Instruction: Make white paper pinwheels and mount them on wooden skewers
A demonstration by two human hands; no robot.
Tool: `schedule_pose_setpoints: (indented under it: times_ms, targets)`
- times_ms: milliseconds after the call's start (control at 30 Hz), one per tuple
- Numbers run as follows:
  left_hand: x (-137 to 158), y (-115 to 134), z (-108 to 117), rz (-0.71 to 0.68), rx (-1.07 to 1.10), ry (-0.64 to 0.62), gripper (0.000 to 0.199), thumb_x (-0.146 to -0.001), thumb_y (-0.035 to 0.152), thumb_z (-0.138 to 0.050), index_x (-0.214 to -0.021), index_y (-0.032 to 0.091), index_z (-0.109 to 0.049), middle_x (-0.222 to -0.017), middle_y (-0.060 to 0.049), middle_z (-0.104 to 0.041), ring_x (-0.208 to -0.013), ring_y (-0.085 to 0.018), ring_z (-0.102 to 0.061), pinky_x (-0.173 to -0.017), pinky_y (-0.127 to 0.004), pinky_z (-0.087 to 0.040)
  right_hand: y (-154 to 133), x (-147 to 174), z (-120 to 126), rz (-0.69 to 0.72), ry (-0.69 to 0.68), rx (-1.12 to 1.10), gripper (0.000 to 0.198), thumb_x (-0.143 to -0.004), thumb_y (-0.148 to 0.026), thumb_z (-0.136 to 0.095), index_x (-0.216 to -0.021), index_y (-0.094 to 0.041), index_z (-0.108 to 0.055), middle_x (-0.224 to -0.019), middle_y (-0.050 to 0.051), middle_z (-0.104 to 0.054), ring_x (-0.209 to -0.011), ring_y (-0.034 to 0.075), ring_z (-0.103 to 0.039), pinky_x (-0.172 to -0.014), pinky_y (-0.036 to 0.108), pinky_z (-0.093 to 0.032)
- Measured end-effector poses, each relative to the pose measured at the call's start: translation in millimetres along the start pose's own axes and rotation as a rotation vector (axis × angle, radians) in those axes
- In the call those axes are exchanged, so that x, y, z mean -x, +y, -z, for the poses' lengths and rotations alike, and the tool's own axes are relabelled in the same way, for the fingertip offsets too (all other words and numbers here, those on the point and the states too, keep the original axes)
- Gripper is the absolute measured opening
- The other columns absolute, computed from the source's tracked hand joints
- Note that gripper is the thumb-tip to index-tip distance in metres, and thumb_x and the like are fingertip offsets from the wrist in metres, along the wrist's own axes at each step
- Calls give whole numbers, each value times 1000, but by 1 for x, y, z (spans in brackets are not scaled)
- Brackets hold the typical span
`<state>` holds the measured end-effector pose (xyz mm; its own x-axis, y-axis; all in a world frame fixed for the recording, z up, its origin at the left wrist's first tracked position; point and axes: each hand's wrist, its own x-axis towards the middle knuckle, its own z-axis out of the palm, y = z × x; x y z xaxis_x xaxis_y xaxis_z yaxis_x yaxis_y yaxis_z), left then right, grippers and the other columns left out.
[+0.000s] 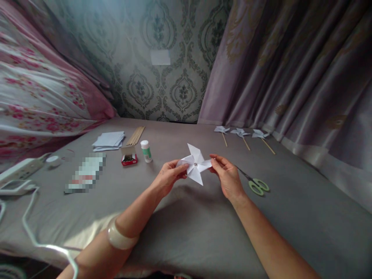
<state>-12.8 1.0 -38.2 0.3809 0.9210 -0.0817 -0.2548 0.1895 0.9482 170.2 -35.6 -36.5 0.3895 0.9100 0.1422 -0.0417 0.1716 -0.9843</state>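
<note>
A white paper pinwheel with a small metal pin at its centre is held up between both hands over the grey cloth. My left hand pinches its left blade, thumb on top. At the opposite blade, my right hand grips the tip between thumb and fingers. No stick shows on this pinwheel. Just right of my right hand lie scissors with green handles, their blades partly hidden behind the hand. A glue bottle with a white cap stands beyond my left hand, beside an open red box of small metal pins.
Several thin wooden sticks lie behind the box, next to a stack of white paper. Finished pinwheels on sticks rest at the back right. A power strip and white cable occupy the left, near a blurred-out packet.
</note>
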Motion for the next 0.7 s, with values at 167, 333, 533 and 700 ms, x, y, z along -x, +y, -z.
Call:
schedule_pose_setpoints:
  times_ms: [167,333,533,700]
  targets:
    - [3,-4,-4,-91,-161,-20,29,-60,39,-76,-71,13,-69,-63,0,-60,-59,-10,-50,-58,-23,-39,-3,1,6,144,-135,384,50,-63,-47,-75,-105,-20,-70,-110,9,-70,-105,27,-61,-87,38,-48]
    - [2,-11,-2,-97,-245,-79,25,-63,36,-73,-70,13,-67,-59,2,-57,-57,-9,-47,-57,-23,-36,-1,8,4,25,-373,440,33,-65,-43,-72,-83,-16,-76,-82,8,-76,-78,28,-69,-75,38,-53]
    - [3,-9,2,-14,-178,-85,36,-54,39,-81,-73,13,-66,-63,-1,-61,-57,-10,-52,-56,-24,-37,8,9,0,-57,-352,313,38,-60,-44,-77,-84,-15,-77,-85,9,-76,-80,29,-70,-78,41,-54]
    - [2,-11,4,-35,-149,-68,42,-52,44,-83,-76,12,-67,-66,-3,-63,-57,-10,-52,-53,-23,-36,16,9,0,-110,-332,232,40,-59,-49,-78,-82,-15,-77,-83,9,-76,-78,26,-70,-77,38,-54]
